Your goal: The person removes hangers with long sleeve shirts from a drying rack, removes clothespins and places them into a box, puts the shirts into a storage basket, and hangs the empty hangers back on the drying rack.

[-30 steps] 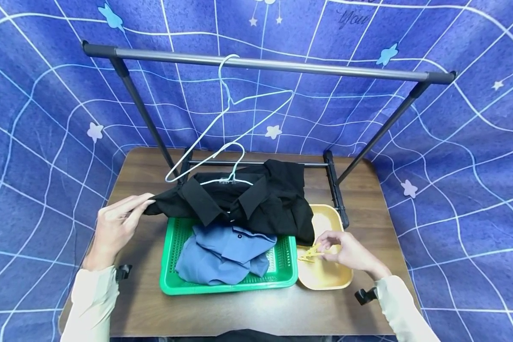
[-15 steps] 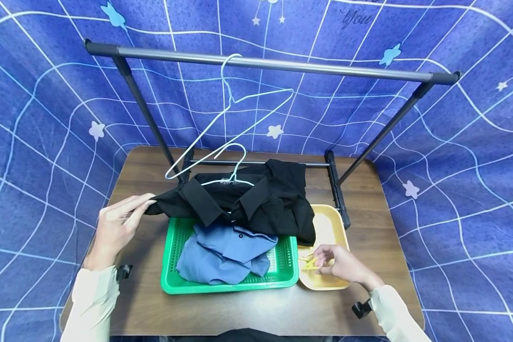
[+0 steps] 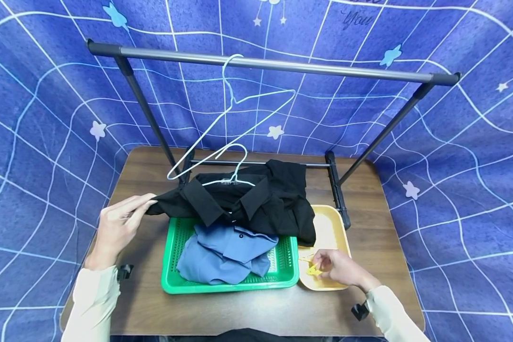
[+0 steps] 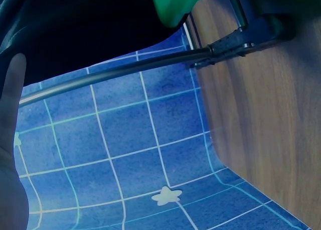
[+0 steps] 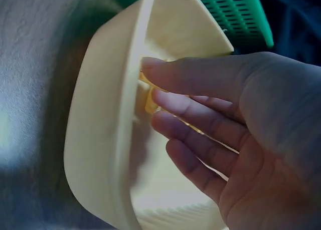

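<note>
A black collared shirt [image 3: 278, 204] lies over the back of a green basket [image 3: 230, 288], a light-blue wire hanger [image 3: 242, 161] in its neck. The tip of its left sleeve is pinched between thumb and fingers of my left hand [image 3: 118, 225] and pulled out sideways. Inside the pale yellow tub [image 3: 333, 223], my right hand [image 3: 341, 270] holds a yellow clothespin [image 3: 313, 270] at its fingertips; in the right wrist view the fingers partly hide this clothespin [image 5: 150, 100]. More yellow clothespins seem to lie beside it. Below the black collar, a blue shirt [image 3: 226, 256] sits crumpled in the basket.
A metal rail [image 3: 316, 68] on black posts spans the back of the wooden table [image 3: 367, 190]. From it hangs a second light-blue wire hanger [image 3: 262, 126], tilted. Blue patterned cloth [image 3: 453, 142] surrounds the table at the back and sides.
My right hand has moved down and toward me inside the tub, the yellow clothespin shifting with it. The left hand keeps its hold on the black sleeve.
</note>
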`<state>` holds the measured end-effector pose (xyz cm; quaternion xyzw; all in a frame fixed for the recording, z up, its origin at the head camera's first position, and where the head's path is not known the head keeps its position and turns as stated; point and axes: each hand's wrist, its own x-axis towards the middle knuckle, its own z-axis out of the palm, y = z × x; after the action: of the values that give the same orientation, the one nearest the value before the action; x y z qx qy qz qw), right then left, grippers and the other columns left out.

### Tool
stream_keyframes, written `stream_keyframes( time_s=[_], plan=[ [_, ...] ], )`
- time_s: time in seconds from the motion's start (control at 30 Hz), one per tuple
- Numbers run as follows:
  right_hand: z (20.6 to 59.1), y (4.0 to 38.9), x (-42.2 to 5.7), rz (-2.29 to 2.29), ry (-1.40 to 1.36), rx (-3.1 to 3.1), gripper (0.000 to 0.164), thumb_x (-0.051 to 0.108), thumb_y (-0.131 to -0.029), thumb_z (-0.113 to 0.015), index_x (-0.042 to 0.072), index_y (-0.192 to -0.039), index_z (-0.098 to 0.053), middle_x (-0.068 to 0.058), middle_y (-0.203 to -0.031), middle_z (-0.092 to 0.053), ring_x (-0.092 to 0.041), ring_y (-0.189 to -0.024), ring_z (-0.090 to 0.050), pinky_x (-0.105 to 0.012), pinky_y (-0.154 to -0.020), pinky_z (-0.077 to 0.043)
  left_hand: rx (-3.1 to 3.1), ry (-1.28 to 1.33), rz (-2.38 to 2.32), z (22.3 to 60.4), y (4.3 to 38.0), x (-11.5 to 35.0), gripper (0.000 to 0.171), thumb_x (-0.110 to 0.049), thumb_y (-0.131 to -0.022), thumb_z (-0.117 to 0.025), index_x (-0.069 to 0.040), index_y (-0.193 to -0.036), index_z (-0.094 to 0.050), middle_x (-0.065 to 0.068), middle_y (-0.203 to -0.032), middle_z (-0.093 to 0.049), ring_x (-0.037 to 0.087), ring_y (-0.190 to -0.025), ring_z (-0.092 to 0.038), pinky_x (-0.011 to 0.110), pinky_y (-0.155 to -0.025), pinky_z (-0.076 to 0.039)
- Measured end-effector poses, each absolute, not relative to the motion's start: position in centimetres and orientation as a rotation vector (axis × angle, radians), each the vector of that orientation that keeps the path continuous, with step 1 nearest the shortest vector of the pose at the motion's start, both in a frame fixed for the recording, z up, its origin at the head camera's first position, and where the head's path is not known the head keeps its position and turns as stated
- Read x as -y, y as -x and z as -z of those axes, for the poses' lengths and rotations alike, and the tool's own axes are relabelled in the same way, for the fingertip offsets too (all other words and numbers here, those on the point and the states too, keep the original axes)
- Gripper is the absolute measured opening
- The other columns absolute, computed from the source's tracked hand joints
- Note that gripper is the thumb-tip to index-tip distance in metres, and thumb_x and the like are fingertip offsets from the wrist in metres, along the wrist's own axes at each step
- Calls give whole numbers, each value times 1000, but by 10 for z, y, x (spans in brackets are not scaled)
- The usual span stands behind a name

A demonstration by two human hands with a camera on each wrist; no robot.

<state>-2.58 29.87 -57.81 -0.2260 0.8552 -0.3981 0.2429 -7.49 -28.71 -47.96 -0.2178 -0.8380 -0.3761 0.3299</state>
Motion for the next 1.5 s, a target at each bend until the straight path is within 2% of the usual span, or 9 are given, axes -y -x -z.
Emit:
stream_keyframes(
  time_s=[0.17, 0.37, 0.47, 0.57, 0.8, 0.9, 1.1, 1.23, 1.5],
  plan=[
    [587, 24, -298, 1056, 626, -2348, 38, -16, -74, -84, 5, -103, -70, -5, -92, -71, -20, -85, -66, -29, -77, -56, 2192, 552, 980, 477, 74, 284, 37, 24, -75, -79, 1, -104, -84, 17, -85, -76, -7, -81, -59, 4, -76, -40],
    [579, 24, -299, 803, 675, -2479, 41, -7, -74, -90, 8, -107, -72, 0, -104, -74, -21, -97, -67, -44, -90, -57, 2190, 558, 980, 476, 73, 283, 41, 27, -71, -79, 1, -103, -83, 16, -84, -76, -6, -81, -59, 5, -76, -39],
    [562, 29, -300, 756, 688, -2492, 38, -3, -77, -90, 7, -110, -74, -2, -107, -75, -25, -98, -69, -48, -89, -58, 2196, 563, 979, 477, 74, 284, 38, 24, -74, -79, 1, -104, -83, 16, -85, -76, -6, -81, -60, 5, -76, -40],
    [540, 40, -301, 817, 720, -2481, 28, 1, -83, -88, 9, -107, -75, -2, -101, -75, -24, -91, -70, -43, -81, -59, 2198, 568, 985, 478, 74, 286, 33, 20, -78, -80, 1, -105, -83, 18, -85, -76, -8, -83, -60, 4, -77, -40],
    [489, 74, -278, 1030, 832, -2581, 9, 8, -96, -81, 12, -103, -77, 11, -94, -72, -7, -85, -65, -31, -73, -56, 2183, 584, 1000, 478, 72, 284, 27, 16, -83, -79, 2, -105, -83, 18, -86, -76, -7, -86, -61, 6, -80, -42],
    [472, 89, -260, 1097, 869, -2633, 12, 13, -97, -81, 11, -109, -78, 11, -96, -72, -11, -88, -66, -31, -73, -55, 2170, 594, 1008, 476, 71, 283, 24, 15, -85, -78, 3, -105, -83, 18, -86, -76, -5, -85, -61, 7, -80, -41],
    [457, 113, -222, 1154, 995, -2722, 31, 17, -97, -82, 6, -125, -74, -5, -114, -73, -24, -100, -68, -42, -86, -57, 2164, 606, 1019, 476, 71, 283, 28, 20, -81, -77, 4, -104, -82, 19, -86, -76, -5, -85, -61, 6, -79, -42],
    [459, 126, -199, 1046, 1035, -2787, 40, 26, -98, -81, 10, -134, -71, -5, -125, -69, -22, -110, -66, -44, -95, -56, 2160, 618, 1024, 478, 70, 285, 29, 20, -81, -77, 4, -104, -82, 17, -88, -77, -6, -85, -62, 6, -79, -42],
    [470, 143, -174, 1051, 1035, -2825, 36, 25, -98, -81, 7, -128, -74, -6, -116, -71, -22, -104, -65, -43, -94, -55, 2161, 621, 1019, 478, 68, 284, 21, 12, -88, -78, 3, -106, -83, 19, -87, -76, -7, -90, -63, 6, -83, -44]
  ],
)
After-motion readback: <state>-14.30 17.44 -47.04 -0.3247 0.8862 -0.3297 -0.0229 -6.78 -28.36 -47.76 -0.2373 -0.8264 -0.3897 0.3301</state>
